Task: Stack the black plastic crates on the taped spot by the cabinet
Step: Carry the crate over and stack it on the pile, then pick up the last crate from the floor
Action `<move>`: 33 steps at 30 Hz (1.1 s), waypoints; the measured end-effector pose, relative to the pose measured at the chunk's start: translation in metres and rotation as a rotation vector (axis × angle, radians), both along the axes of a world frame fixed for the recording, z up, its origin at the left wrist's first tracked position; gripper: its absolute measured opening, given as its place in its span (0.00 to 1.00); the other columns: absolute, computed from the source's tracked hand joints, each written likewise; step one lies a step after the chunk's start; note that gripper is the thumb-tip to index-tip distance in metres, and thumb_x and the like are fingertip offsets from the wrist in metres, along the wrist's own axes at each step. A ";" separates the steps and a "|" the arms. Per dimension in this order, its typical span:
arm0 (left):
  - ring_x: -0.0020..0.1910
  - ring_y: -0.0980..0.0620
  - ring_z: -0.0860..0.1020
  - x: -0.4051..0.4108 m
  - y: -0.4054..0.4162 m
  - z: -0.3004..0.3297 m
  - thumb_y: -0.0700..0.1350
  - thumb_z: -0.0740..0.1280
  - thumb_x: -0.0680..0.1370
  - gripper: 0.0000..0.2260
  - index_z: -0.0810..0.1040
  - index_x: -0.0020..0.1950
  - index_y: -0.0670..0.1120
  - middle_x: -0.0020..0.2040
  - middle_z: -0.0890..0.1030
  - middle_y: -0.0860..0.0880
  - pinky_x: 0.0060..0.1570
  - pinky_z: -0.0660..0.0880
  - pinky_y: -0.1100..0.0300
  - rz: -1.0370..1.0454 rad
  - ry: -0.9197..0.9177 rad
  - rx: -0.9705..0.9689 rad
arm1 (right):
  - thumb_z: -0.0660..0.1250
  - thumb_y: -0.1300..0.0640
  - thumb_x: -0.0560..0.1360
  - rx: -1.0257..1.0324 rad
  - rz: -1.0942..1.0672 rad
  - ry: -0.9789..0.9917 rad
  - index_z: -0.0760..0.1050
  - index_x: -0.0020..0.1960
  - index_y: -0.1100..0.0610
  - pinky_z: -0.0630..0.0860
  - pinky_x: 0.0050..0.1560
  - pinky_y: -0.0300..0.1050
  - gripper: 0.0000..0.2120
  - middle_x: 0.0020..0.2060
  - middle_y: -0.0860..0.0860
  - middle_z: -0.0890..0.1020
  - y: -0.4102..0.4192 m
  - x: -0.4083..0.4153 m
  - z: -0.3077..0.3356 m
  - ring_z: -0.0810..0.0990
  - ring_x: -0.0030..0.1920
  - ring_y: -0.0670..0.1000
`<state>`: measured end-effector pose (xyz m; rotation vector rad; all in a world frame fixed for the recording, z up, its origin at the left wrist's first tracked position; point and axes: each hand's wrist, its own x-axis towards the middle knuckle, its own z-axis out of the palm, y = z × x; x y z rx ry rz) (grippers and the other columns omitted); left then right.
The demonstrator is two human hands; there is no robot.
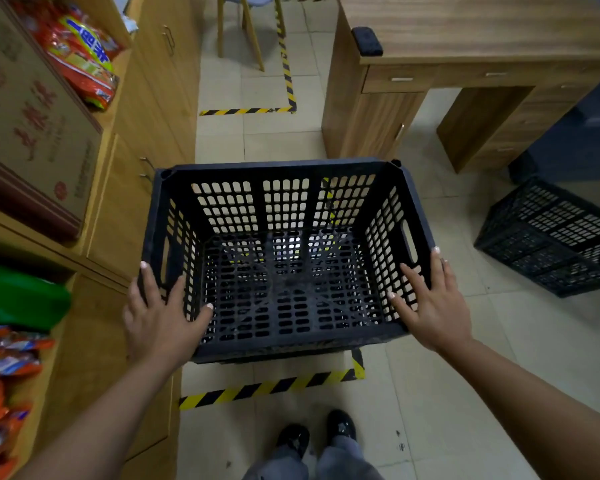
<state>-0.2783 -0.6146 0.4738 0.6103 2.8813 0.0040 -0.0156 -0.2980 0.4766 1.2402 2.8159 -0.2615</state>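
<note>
From my head camera, the black plastic crate (288, 258) fills the middle of the frame, open side up, its long axis running left to right across me, so my two hands meet its short ends. It sits inside the yellow-and-black floor tape (271, 388), just beside the wooden cabinet (132, 209) on the left; a sliver of dark edge under its near rim may be another crate beneath, but I cannot tell for sure.

My left hand (160, 313) lies over the left rim, fingers spread and mostly straight, thumb inside against the mesh wall. My right hand (433, 299) mirrors it on the right rim beside the handle slot, fingers straight and splayed. Neither hand is curled round anything; both only rest on the rim.

A second black crate (548, 237) stands tilted at the right edge, well apart, nearer my right hand. I judge that one comes next.
</note>
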 end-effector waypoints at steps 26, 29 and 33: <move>0.78 0.41 0.45 0.026 0.077 0.083 0.62 0.54 0.79 0.37 0.43 0.79 0.44 0.79 0.45 0.41 0.75 0.50 0.46 -0.287 -0.034 0.067 | 0.52 0.37 0.79 -0.070 0.015 0.009 0.45 0.78 0.49 0.44 0.75 0.50 0.34 0.78 0.55 0.46 -0.020 0.025 0.080 0.42 0.78 0.54; 0.78 0.44 0.50 0.053 0.130 0.116 0.61 0.55 0.79 0.35 0.47 0.79 0.45 0.79 0.49 0.44 0.74 0.54 0.49 -0.437 -0.007 0.156 | 0.52 0.38 0.79 -0.044 -0.005 0.083 0.45 0.78 0.49 0.43 0.75 0.48 0.33 0.78 0.54 0.45 -0.002 0.050 0.105 0.41 0.78 0.53; 0.76 0.45 0.58 0.103 0.211 0.152 0.60 0.55 0.80 0.32 0.51 0.79 0.46 0.78 0.56 0.47 0.71 0.63 0.50 -0.652 0.032 0.222 | 0.50 0.36 0.78 0.017 -0.047 0.148 0.46 0.78 0.49 0.43 0.74 0.48 0.34 0.78 0.54 0.46 0.035 0.092 0.131 0.41 0.78 0.52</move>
